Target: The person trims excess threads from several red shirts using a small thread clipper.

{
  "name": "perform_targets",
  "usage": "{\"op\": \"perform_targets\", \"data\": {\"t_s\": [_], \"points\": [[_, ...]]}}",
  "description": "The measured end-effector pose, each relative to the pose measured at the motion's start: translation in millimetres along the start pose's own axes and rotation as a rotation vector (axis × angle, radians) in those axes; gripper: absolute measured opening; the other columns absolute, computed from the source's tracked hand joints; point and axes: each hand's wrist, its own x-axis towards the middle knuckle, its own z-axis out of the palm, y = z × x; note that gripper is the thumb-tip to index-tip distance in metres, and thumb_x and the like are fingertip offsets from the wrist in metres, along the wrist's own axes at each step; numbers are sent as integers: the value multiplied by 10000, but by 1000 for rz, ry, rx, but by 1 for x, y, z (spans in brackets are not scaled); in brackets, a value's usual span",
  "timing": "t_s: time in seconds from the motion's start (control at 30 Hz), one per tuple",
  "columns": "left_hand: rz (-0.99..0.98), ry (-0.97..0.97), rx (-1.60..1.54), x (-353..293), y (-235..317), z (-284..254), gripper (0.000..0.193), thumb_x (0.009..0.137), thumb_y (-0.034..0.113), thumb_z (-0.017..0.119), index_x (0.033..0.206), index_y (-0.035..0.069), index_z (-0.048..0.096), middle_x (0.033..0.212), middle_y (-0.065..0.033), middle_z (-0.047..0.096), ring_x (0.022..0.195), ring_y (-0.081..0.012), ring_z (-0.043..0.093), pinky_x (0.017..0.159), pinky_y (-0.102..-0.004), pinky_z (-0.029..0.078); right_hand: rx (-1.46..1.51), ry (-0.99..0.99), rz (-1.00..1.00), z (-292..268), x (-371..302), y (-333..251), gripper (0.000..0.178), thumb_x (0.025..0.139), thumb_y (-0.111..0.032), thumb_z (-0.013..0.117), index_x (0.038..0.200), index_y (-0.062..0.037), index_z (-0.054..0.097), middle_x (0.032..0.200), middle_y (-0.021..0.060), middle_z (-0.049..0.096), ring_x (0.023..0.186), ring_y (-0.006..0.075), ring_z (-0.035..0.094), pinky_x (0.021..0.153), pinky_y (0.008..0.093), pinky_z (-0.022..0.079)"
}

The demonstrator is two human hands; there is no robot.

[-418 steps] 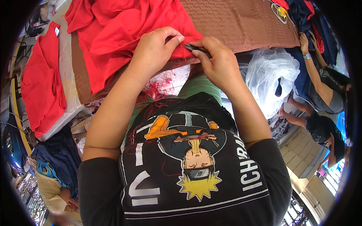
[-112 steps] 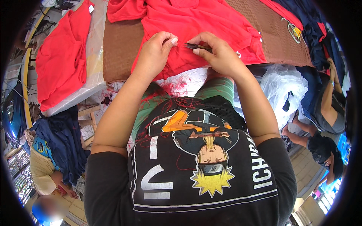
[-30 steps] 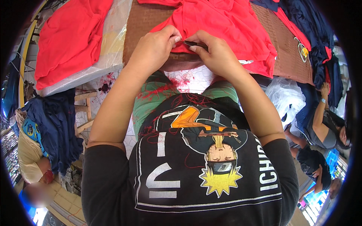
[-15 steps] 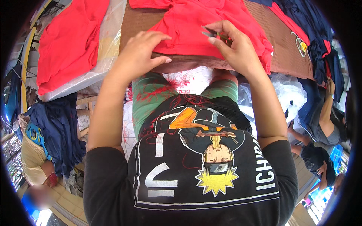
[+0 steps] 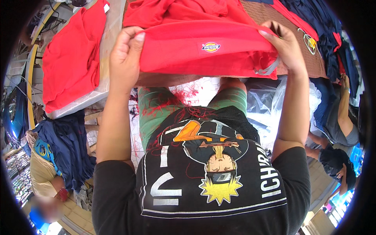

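Both forearms extend forward, hands set apart; left hand [image 5: 127, 51] and right hand [image 5: 285, 45] each pinch the red garment [image 5: 176, 51], each grip closed on cloth, over the brown worktop's [image 5: 316, 66] near edge; previously, the left hand was free and the garment lay lower

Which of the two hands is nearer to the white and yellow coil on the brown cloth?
Right. The right hand grips the red garment a little left of the coil, not touching it. The left hand grips the same garment much farther to the left.
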Motion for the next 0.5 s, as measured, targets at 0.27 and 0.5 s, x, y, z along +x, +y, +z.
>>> {"op": "perform_targets", "data": {"t_s": [0.27, 0.5], "points": [[93, 7, 690, 10, -16, 1, 220, 905, 90, 615, 1110, 14, 635, 1091, -96, 652, 957, -153, 622, 827, -273, 488, -613, 421, -28, 33, 12, 4, 471, 822, -423, 705, 1105, -54, 631, 997, 161, 672, 888, 264, 640, 803, 352, 492], [195, -375, 772, 10, -32, 43, 235, 819, 72, 673, 1053, 55, 676, 1070, -85, 629, 967, -256, 624, 841, -337, 495, -237, 105, -254, 108, 15, 0, 263, 870, -190, 653, 1067, -29, 585, 950, 152, 640, 889, 266, 620, 798, 356, 485]]}}
